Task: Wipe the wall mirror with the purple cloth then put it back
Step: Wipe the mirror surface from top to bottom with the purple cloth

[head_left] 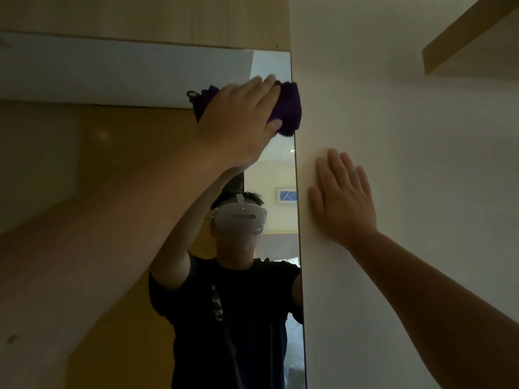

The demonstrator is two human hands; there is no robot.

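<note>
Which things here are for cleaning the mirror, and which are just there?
For the job:
purple cloth, pressed on the glass
left hand, holding the cloth
wall mirror

Just there:
wooden shelf, upper right
white wall
right hand, flat on the wall

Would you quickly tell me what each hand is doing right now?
Left hand: presses the purple cloth against the mirror, thumb curled under it.
Right hand: open, flat on the wall.
</note>
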